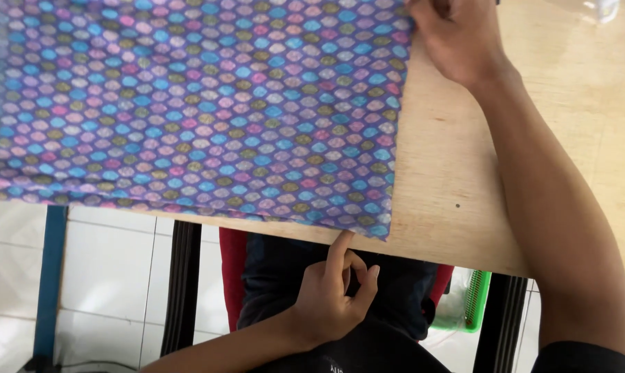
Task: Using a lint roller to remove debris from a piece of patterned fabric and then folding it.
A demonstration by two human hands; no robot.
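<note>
The left hand (333, 293) sits below the near edge of the tabletop (464, 173). Its index finger is extended upward, and the tip meets the near right corner of the patterned cloth (202, 110) where that corner reaches the tabletop edge. The remaining fingers are curled loosely toward the palm; nothing is pinched between them.

The right hand (457, 38) rests at the far right corner of the cloth, near the far edge of the tabletop. Its fingers lie on the cloth edge (whether they pinch it or only press it cannot be told, as they run out of view). The right forearm crosses the bare right part of the tabletop.

The cloth lies flat, covering the left and middle of the light wooden tabletop; its print is small scale shapes in blue, purple, pink and olive. Below the tabletop show black table legs, white floor tiles and a green basket (475, 304).
</note>
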